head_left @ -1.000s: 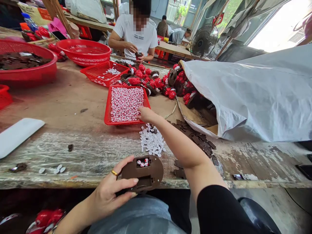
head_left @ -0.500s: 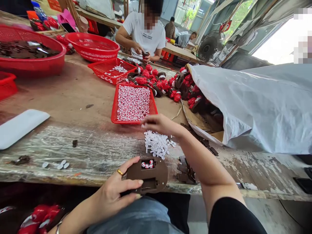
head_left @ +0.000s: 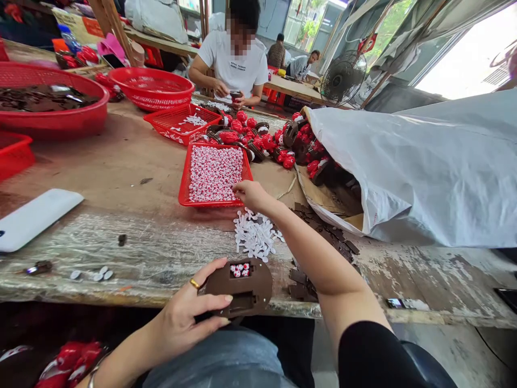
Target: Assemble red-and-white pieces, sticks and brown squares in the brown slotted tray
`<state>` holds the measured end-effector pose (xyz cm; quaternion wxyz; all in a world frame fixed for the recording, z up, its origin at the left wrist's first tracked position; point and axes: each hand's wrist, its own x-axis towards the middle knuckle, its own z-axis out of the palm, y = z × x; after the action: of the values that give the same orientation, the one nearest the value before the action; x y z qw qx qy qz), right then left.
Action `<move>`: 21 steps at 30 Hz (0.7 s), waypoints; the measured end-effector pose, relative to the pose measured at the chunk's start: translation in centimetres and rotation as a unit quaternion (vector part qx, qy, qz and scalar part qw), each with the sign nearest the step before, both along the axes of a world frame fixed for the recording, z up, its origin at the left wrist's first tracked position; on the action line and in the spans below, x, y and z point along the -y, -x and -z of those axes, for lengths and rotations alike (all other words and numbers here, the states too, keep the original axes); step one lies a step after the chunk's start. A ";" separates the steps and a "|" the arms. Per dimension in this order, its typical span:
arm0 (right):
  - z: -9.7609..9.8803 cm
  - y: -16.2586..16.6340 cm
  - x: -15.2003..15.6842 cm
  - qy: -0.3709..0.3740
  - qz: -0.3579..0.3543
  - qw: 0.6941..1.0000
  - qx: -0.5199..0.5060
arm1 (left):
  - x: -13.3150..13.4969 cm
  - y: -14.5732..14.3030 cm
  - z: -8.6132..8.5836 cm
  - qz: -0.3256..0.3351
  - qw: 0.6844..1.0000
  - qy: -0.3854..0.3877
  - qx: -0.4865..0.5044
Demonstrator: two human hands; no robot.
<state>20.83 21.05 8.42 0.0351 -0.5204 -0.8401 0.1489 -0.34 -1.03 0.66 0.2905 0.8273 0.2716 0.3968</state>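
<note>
My left hand wraps around a dark brown oval plastic base at the table's front edge. Two rectangular recesses are cut in its upturned face. Several red-and-white beads lie in the far recess; the near one looks bare. My right hand reaches over the near right corner of a red plastic basket full of the same kind of beads. Its fingers are pinched together at the beads, and whatever they hold is too small to make out. White plastic pieces are heaped just below my right wrist.
A white sack on the right spills red-and-brown toys. Flat brown pieces lie beside my right forearm. Large red baskets stand at the left. Opposite, a person in a white shirt handles a dark part.
My right hand has moved from above the white pieces to the bead basket's corner, its fingers drawing together. My left hand still holds the base. The camera view has shifted slightly.
</note>
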 end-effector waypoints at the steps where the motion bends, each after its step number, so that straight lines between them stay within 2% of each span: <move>1: 0.4 0.8 -1.8 0.013 0.014 1.000 0.024 | 0.0 0.0 0.0 0.003 1.000 -0.002 -0.002; 3: 1.3 2.2 -4.6 0.032 0.018 0.998 0.048 | 0.0 0.0 0.2 0.011 1.000 -0.005 0.004; 6: 2.4 3.5 -6.8 0.041 0.019 0.996 0.075 | -0.1 -0.1 0.6 0.021 0.999 0.002 0.024; 11: 4.1 4.3 -7.5 0.045 0.029 0.994 0.098 | -0.5 -0.1 0.6 0.028 0.999 0.010 0.027; 14: 4.2 4.5 -7.6 0.050 0.042 0.994 0.093 | -0.8 0.0 0.0 0.035 0.999 0.009 0.011; 16: 3.4 4.4 -7.4 0.050 0.053 0.994 0.079 | -1.0 0.0 -0.3 0.035 0.999 0.005 0.002; 18: 1.8 3.8 -6.3 0.048 0.056 0.996 0.055 | -1.0 0.1 -0.5 0.027 1.000 -0.001 0.003; 21: -1.7 1.7 -2.3 0.067 0.011 0.998 -0.004 | -1.0 0.2 -0.4 0.015 1.000 -0.005 0.004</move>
<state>19.14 23.39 10.14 0.0047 -0.5305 -0.8221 0.2066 -0.50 -0.05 1.08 0.2933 0.8313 0.2557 0.3969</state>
